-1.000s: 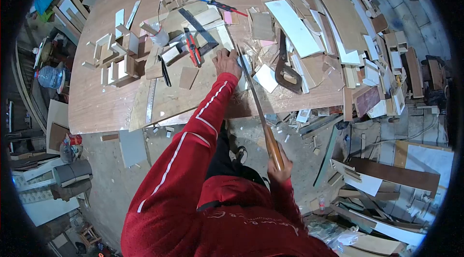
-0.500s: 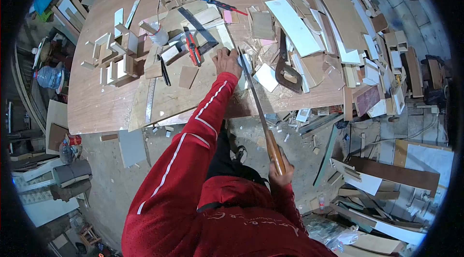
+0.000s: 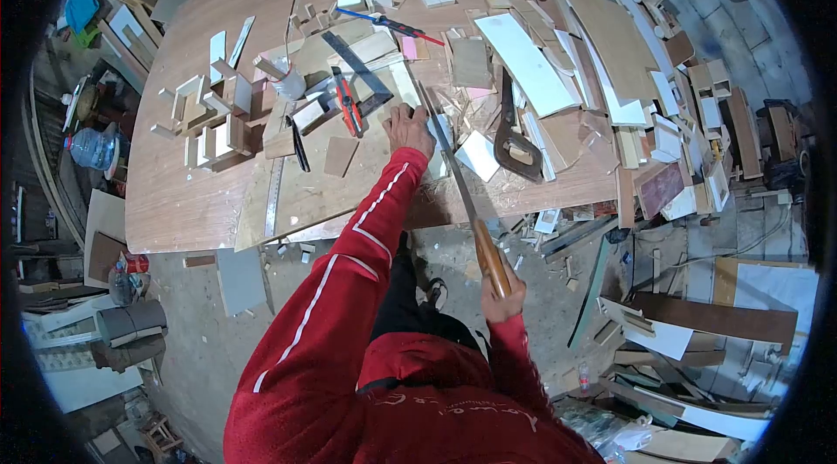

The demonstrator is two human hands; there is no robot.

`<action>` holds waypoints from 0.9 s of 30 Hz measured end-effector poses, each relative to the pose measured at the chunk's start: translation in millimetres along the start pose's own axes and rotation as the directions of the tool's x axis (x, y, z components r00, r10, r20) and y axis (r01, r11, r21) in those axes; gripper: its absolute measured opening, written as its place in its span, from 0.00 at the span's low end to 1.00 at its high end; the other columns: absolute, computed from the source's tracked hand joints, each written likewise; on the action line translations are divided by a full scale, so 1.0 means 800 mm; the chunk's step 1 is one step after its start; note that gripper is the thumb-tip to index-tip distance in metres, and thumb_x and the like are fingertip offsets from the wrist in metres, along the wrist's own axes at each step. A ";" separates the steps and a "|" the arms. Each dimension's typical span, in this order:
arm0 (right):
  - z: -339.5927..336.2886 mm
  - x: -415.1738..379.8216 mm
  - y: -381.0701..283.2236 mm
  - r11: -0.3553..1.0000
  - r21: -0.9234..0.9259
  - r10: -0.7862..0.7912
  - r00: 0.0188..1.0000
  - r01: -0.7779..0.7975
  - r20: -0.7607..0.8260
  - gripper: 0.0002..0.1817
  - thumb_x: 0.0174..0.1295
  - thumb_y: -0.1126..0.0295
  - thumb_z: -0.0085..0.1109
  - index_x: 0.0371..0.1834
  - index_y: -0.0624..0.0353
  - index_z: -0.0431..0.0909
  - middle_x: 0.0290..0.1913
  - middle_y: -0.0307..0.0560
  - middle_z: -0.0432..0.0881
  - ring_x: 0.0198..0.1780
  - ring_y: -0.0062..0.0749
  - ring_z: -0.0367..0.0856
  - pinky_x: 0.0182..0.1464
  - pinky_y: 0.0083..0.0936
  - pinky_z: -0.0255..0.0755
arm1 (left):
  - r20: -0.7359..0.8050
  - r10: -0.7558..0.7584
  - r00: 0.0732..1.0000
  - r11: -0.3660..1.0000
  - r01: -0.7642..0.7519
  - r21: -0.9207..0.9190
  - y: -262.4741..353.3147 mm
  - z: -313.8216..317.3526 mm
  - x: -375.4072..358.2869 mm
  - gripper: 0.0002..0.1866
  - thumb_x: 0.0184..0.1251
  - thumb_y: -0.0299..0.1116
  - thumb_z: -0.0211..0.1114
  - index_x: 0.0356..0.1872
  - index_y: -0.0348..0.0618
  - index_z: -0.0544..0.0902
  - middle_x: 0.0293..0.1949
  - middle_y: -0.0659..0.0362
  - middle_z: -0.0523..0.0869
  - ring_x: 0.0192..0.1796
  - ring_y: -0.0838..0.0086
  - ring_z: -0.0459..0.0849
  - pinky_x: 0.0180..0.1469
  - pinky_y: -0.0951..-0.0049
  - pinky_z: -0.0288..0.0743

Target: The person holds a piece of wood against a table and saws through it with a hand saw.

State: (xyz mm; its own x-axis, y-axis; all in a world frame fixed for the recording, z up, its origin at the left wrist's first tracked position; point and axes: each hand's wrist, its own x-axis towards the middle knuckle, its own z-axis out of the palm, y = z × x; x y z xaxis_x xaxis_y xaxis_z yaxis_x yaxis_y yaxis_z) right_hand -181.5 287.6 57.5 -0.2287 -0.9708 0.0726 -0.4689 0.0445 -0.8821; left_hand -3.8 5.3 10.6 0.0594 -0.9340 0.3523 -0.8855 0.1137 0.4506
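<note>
My right hand [image 3: 505,300] grips the wooden handle of a handsaw [image 3: 453,167], whose long blade slants up over the table edge. The blade's far part runs just right of my left hand [image 3: 408,129]. With bent fingers, that hand presses a pale strip of wood [image 3: 404,82] onto a worn board [image 3: 305,189]. Left of it lie red-handled pliers [image 3: 348,104] and a dark metal square [image 3: 362,71]. A second saw [image 3: 514,146] with a dark handle rests to the right. The contact between blade and strip is partly hidden by my fingers.
Small wooden box pieces [image 3: 214,115] and a white cup [image 3: 286,80] stand at the left. A blue-and-red tool [image 3: 392,26] lies farther back. White and brown offcuts [image 3: 527,63] pile up on the right. Scraps litter the floor below the table edge.
My right hand has pushed the saw forward, toward the table. My left hand stays on the wood strip. The whole view has shifted slightly.
</note>
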 end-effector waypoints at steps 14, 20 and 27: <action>0.007 0.007 -0.017 0.999 0.002 -0.046 0.999 0.046 -0.016 0.31 0.55 0.79 0.55 0.66 0.55 0.71 0.21 0.43 0.72 0.18 0.20 0.70 0.25 0.22 0.70 | -0.009 -0.003 1.000 1.000 0.003 -0.004 -0.003 0.003 0.003 0.15 0.39 0.25 0.66 0.34 0.46 0.80 0.41 0.54 0.76 0.51 0.57 0.71 0.51 0.57 0.63; -0.021 -0.042 -0.016 0.994 -0.039 -0.100 0.995 0.100 -0.011 0.31 0.53 0.80 0.57 0.65 0.60 0.71 0.31 0.49 0.84 0.19 0.22 0.75 0.25 0.22 0.73 | -0.006 -0.018 1.000 1.000 0.018 0.025 -0.003 0.005 0.004 0.15 0.39 0.25 0.66 0.34 0.46 0.80 0.41 0.54 0.76 0.52 0.56 0.71 0.51 0.56 0.64; -0.024 -0.044 -0.022 0.999 -0.028 0.027 1.000 -0.027 0.014 0.27 0.55 0.79 0.57 0.62 0.65 0.72 0.43 0.55 0.85 0.28 0.23 0.81 0.31 0.21 0.75 | -0.003 -0.015 1.000 1.000 0.015 0.007 0.002 -0.005 0.001 0.14 0.40 0.26 0.67 0.34 0.47 0.80 0.42 0.54 0.77 0.52 0.57 0.71 0.52 0.57 0.63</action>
State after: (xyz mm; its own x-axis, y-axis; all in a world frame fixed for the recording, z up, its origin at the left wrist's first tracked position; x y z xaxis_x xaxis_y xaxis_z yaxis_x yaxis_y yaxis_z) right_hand -182.0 325.4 79.2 -0.2292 -0.9725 0.0417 -0.4862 0.0772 -0.8704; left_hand -3.4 6.5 15.1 0.0740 -0.9344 0.3484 -0.8875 0.0976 0.4504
